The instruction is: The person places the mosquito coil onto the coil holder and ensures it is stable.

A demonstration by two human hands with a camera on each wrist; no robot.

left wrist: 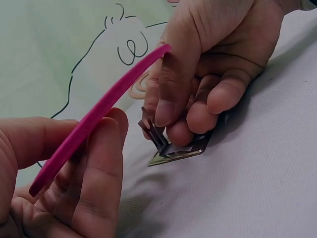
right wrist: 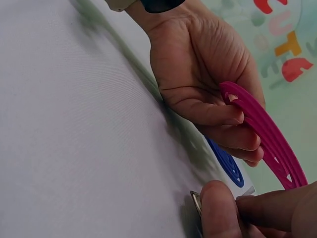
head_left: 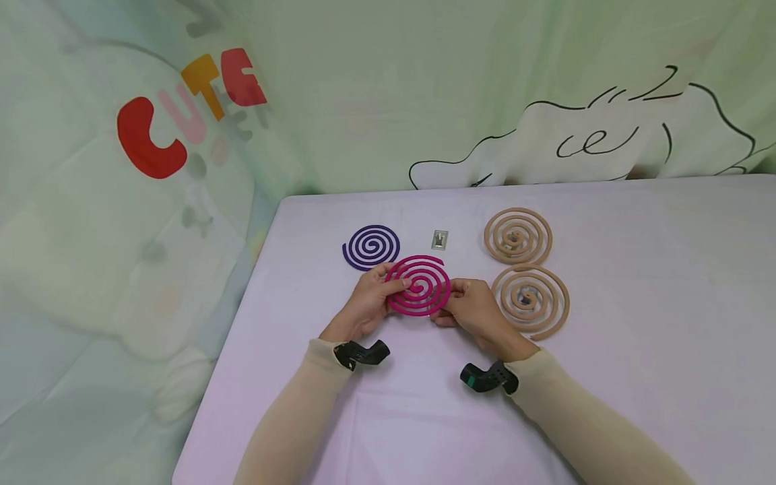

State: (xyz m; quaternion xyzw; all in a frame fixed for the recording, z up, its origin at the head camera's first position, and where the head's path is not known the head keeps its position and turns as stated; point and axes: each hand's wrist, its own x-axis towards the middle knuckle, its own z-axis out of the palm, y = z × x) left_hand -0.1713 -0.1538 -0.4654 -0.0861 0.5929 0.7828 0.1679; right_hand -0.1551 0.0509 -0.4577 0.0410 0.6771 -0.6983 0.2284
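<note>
A magenta mosquito coil [left wrist: 96, 111] is held tilted, raised off the white-covered table [head_left: 655, 289]. The step in hand is judged to be the fitting of a metal stand [left wrist: 168, 152] to this coil: the stand is carried beside and below it, and no join between the two is shown. For the next move, the stand's upright prong would need to be lined up with the coil's centre and pressed in gently, since a coil so thin could be snapped.

By the left hand [head_left: 370, 296], the magenta coil is pinched at its left part, with the thumb laid over the top and fingers underneath, parted only by the coil's thickness. By the right hand [head_left: 475, 306], the stand is pinched between thumb and fingertips; whether the coil is also touched cannot be told.

Beyond the magenta coil, a purple mosquito coil [head_left: 372, 248] is placed to the left and a spare metal stand [head_left: 440, 240] slightly right; two tan mosquito coils [head_left: 529, 296] are set farther right.
</note>
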